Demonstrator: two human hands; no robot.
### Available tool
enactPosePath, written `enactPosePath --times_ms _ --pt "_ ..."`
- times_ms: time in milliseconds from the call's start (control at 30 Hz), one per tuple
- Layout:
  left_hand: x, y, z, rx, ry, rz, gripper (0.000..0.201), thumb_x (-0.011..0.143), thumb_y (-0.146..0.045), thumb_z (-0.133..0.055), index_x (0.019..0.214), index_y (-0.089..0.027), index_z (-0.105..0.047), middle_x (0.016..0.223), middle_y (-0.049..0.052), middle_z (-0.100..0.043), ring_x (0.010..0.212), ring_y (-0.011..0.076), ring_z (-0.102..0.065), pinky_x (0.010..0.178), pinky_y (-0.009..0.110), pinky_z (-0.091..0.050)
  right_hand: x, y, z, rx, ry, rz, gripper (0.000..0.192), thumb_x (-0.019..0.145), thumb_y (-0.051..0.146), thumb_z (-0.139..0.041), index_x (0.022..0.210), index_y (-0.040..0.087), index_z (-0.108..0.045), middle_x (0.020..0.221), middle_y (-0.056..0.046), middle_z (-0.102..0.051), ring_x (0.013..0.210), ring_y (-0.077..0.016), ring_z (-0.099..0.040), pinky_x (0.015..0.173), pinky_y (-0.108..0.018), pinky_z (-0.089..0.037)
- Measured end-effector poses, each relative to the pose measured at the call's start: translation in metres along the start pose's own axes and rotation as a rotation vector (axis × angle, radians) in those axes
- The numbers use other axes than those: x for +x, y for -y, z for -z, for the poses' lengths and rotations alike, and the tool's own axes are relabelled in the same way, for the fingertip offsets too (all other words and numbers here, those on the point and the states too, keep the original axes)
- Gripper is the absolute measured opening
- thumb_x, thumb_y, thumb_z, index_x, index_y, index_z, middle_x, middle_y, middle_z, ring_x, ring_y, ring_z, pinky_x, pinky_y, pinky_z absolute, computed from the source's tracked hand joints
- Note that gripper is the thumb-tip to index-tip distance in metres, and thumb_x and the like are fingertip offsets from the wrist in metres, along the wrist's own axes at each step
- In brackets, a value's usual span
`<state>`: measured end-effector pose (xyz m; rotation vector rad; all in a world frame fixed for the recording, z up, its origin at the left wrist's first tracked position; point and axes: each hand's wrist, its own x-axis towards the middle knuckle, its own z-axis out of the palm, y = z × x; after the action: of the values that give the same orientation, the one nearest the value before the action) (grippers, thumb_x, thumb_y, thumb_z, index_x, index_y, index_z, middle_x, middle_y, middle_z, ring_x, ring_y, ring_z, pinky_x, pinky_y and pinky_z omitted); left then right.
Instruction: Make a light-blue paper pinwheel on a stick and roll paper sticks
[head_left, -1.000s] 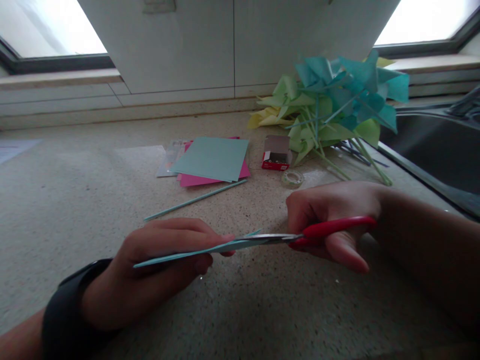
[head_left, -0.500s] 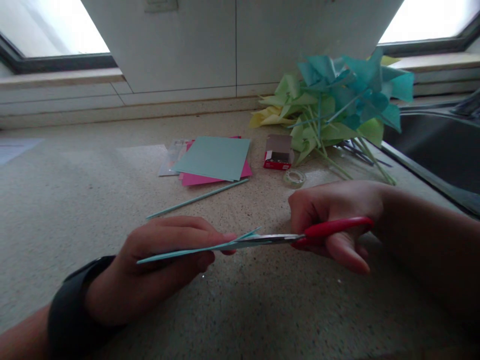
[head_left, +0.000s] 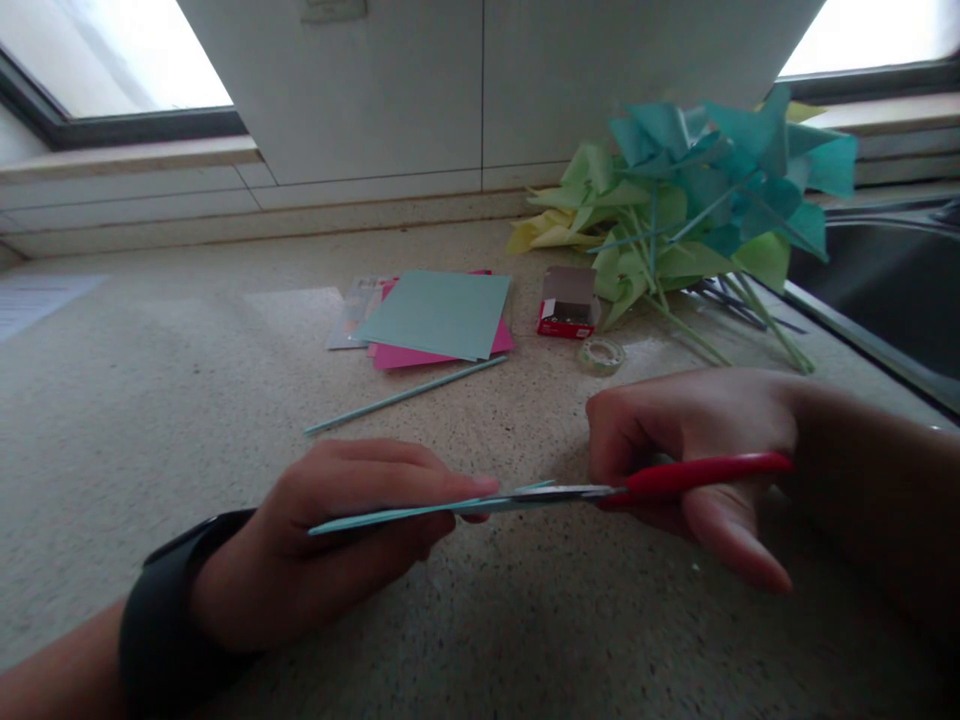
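Between the thumb and fingers of my left hand (head_left: 360,530), a folded piece of light blue paper (head_left: 390,517) is pinched, seen nearly edge-on. My right hand (head_left: 697,440) grips a pair of scissors (head_left: 697,474) with red handles, its thumb through one loop. The metal blades point left and lie at the paper's right end, close to my left fingertips. Whether the blades are fully closed on the paper is hard to see. Just beyond my left hand, a thin rolled light blue paper stick (head_left: 405,396) lies on the counter.
Light blue and pink paper sheets (head_left: 439,315) are stacked on the speckled counter (head_left: 187,390). Right of them are a small red box (head_left: 566,318) and a tape roll (head_left: 601,356). Blue, green and yellow paper flowers (head_left: 720,190) lie at the back right, beside a dark sink (head_left: 885,290).
The scissors' handles have spread a little wider, with my right thumb lower. Both hands and the paper sit slightly further right and lower; the whole view has shifted slightly too.
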<state>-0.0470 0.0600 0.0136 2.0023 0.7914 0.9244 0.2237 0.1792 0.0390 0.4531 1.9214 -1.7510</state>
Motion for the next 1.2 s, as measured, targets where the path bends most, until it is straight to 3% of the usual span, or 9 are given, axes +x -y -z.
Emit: enactPosePath --times_ms 333,467,667,800,1000,1200 --pt "-0.003 0.0 -0.001 0.001 0.011 0.022 0.031 0.096 -0.015 -0.06 0.124 -0.024 -0.07 0.083 0.004 -0.076 0.064 0.0127 -0.068 0.061 0.022 -0.057 0.001 -0.001 -0.002 0.003 -0.014 0.019 0.07 0.056 0.086 -0.062 0.057 0.018 -0.047 0.046 0.011 -0.034 0.04 -0.0043 -0.021 0.036 -0.021 -0.024" --pt "-0.002 -0.001 -0.002 -0.036 0.008 0.057 0.031 0.097 -0.017 -0.059 0.125 -0.025 -0.07 0.096 0.007 -0.079 0.062 0.0123 -0.069 0.058 0.022 -0.059 0.003 -0.005 0.0 0.04 -0.003 0.014 0.069 0.055 0.085 -0.064 0.057 0.017 -0.05 0.047 0.011 -0.038 0.041 -0.0044 -0.023 0.037 -0.021 -0.026" --pt "-0.007 0.002 -0.003 -0.074 -0.018 0.077 0.034 0.097 -0.019 -0.06 0.129 -0.028 -0.067 0.092 0.004 -0.08 0.068 0.0126 -0.072 0.063 0.02 -0.059 0.006 -0.014 0.003 0.095 0.027 0.064 0.066 0.057 0.079 -0.075 0.058 0.017 -0.052 0.047 0.01 -0.039 0.041 -0.0053 -0.033 0.038 -0.02 -0.026" --pt "-0.011 0.004 -0.002 -0.123 -0.068 0.128 0.035 0.098 -0.028 -0.059 0.132 -0.033 -0.066 0.083 0.002 -0.078 0.064 0.0119 -0.069 0.056 0.017 -0.056 0.002 -0.011 0.002 0.03 -0.027 0.063 0.068 0.061 0.083 -0.065 0.06 0.017 -0.05 0.048 0.008 -0.044 0.043 -0.0061 -0.036 0.039 -0.021 -0.028" --pt "-0.011 0.004 -0.003 -0.139 -0.024 0.155 0.032 0.1 -0.028 -0.056 0.13 -0.034 -0.067 0.085 0.002 -0.076 0.062 0.0113 -0.066 0.054 0.017 -0.055 0.0 -0.005 0.002 0.016 -0.007 0.092 0.07 0.06 0.088 -0.059 0.06 0.019 -0.045 0.048 0.009 -0.042 0.042 -0.0059 -0.032 0.038 -0.021 -0.026" --pt "-0.007 0.004 -0.003 -0.095 0.008 0.076 0.034 0.1 -0.022 -0.055 0.132 -0.026 -0.065 0.082 0.004 -0.076 0.063 0.0127 -0.066 0.056 0.02 -0.054 0.0 -0.004 0.001 -0.006 0.007 0.091 0.069 0.061 0.087 -0.059 0.06 0.019 -0.046 0.048 0.01 -0.039 0.041 -0.0047 -0.024 0.037 -0.021 -0.026"
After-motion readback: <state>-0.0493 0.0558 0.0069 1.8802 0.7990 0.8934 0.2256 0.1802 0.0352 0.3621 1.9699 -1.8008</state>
